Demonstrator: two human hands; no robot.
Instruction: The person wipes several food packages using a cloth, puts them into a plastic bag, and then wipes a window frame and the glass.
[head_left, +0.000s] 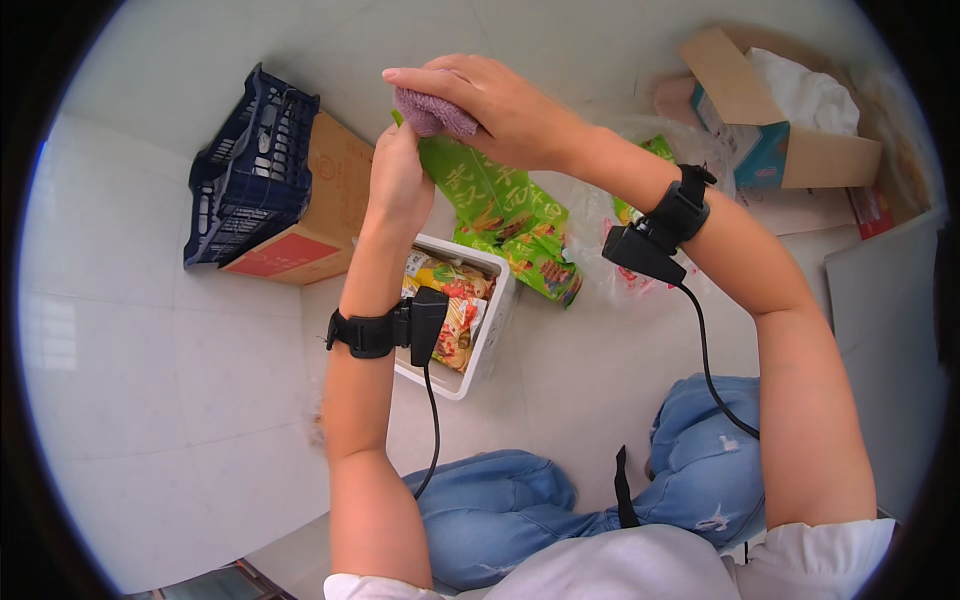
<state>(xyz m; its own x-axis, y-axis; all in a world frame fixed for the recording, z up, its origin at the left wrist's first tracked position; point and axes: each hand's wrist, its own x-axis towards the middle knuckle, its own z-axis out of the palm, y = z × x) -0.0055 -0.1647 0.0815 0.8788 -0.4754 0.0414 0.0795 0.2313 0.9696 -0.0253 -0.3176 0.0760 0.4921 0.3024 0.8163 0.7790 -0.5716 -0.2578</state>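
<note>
My left hand (403, 180) grips the upper edge of a green printed food packet (476, 184). Bunched in my right hand (501, 105) is a purple terry cloth (431, 112), which is at the packet's top, close to my left fingers. More green packaging (544, 274) shows lower down, beside the bin; I cannot tell whether it is a separate packet. Under my left forearm stands a white plastic bin (491, 319) holding colourful food packets (457, 330). My forearm and its strapped device hide part of that bin.
Left of the bin, a dark blue plastic crate (251, 176) stands against a cardboard box (337, 176). To the right lies a clear plastic bag (589, 232) with a green packet (658, 148). Beyond it is an open carton (757, 154) containing white material (806, 90). A grey panel (889, 322) borders the right.
</note>
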